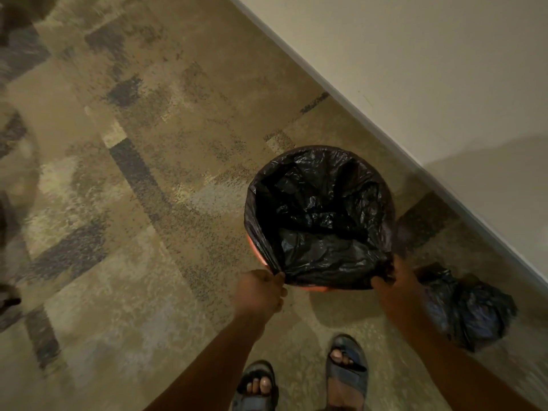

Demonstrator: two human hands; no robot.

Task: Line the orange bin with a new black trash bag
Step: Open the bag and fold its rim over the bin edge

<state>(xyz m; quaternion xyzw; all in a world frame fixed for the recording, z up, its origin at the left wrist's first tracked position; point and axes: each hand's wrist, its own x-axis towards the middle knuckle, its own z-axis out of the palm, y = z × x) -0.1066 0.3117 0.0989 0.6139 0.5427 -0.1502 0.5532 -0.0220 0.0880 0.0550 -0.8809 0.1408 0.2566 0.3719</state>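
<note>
The orange bin (318, 289) stands on the carpet near the wall; only slivers of its rim show at the near and left sides. A crinkled black trash bag (320, 215) fills its inside, and the bag's edge is folded over most of the rim. My left hand (261, 292) pinches the bag's edge at the near left of the rim. At the near right of the rim, my right hand (394, 286) grips the bag's edge.
A tied, full black trash bag (468, 310) lies on the floor right of the bin, against the cream wall (430, 69). My two sandalled feet (302, 378) stand just below the bin. Patterned carpet (148, 173) spreads to the left.
</note>
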